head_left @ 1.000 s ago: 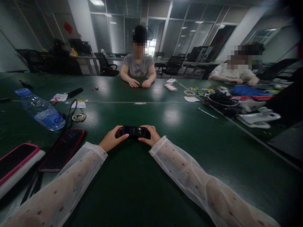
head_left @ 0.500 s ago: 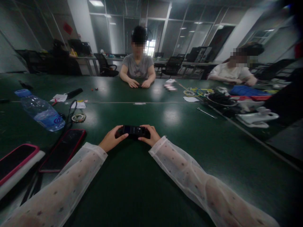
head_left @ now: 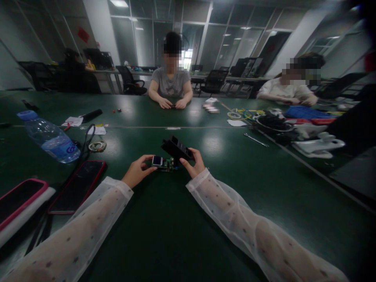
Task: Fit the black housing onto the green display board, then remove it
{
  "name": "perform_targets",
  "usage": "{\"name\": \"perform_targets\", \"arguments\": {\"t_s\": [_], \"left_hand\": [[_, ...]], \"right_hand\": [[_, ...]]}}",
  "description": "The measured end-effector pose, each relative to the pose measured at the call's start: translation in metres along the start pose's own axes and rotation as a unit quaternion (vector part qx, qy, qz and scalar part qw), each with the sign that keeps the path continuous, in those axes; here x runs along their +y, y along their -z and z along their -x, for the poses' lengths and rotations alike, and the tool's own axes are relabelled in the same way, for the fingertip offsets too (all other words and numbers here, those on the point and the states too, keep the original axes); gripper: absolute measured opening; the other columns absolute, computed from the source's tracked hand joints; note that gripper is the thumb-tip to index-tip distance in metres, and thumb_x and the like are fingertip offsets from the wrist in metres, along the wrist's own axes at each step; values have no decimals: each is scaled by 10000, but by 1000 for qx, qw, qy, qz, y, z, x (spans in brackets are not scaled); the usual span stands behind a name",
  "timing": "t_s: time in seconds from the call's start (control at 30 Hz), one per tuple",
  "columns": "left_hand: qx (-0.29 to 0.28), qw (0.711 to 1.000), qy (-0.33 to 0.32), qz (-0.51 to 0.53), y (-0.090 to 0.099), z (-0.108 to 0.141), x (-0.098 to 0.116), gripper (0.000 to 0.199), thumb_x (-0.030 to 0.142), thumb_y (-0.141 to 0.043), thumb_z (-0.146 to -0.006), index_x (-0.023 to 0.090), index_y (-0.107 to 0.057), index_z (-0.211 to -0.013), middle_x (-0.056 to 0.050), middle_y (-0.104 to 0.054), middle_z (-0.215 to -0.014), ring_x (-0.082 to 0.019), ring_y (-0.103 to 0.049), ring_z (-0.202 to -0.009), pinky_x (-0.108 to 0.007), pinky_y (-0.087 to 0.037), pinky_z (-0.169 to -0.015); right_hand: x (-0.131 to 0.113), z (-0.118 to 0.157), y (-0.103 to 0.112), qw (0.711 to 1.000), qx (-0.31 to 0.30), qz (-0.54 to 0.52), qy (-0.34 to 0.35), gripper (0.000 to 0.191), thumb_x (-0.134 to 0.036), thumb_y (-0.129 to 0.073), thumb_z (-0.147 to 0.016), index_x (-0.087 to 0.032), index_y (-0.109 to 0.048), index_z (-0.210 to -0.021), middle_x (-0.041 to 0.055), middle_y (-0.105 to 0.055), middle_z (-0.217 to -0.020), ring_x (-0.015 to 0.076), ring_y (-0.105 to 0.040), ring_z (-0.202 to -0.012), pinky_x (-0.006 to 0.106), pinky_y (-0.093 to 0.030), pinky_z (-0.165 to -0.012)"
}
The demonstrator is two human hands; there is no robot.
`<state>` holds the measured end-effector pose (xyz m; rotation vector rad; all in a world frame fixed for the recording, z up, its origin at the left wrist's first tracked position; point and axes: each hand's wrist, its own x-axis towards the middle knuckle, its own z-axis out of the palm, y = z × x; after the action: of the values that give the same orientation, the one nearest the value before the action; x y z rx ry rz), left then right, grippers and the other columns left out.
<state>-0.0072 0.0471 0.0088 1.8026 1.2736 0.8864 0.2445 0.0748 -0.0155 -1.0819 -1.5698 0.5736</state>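
My left hand (head_left: 138, 170) is closed on the left end of a green circuit board (head_left: 167, 164) with a small square screen (head_left: 157, 160). The board sits low over the green table, its parts facing up. In my right hand (head_left: 194, 161) is a black plastic housing (head_left: 176, 147), pinched by its right end between thumb and fingers. The housing is tilted, its left end raised above the board, and it covers part of the board's right side. Whether the two still touch at the right, I cannot tell.
To the left lie a water bottle (head_left: 51, 137), a red-edged phone (head_left: 78, 188), a pink-edged phone (head_left: 22, 199) and a coiled cable (head_left: 97, 146). At right are a wrench (head_left: 256, 140), a white plastic part (head_left: 319, 147) and bundled cables (head_left: 272, 123). A person (head_left: 171, 84) sits opposite.
The black housing has come up off the circuit board in my right hand, tilting and uncovering the board and its screen. My left hand has stayed at the board's left end.
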Motion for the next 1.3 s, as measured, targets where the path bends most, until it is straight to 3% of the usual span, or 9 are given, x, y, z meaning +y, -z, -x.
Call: {"name": "perform_targets", "arguments": {"t_s": [0.7, 1.3], "left_hand": [[36, 993, -16, -109, -2, 0, -5, 628, 400, -703, -711, 228, -499, -1280, -72, -664, -1059, -135, -574, -601, -300, -491, -589], [31, 987, -46, -151, -1, 0, -5, 574, 392, -677, -735, 190, -514, -1247, -81, -643, -1059, -145, -579, -641, -295, -477, -592]], "right_hand": [[9, -1, 1, 999, 53, 9, 9, 495, -420, -663, -721, -214, -463, -1124, 71, -535, -1027, 222, -560, -914, 408, -473, -812], [-13, 7, -1, 996, -24, 54, 71, 490, -376, -687, -718, -240, -477, -1139, 70, -546, -1048, 231, -562, -942, 433, -482, -836]]}}
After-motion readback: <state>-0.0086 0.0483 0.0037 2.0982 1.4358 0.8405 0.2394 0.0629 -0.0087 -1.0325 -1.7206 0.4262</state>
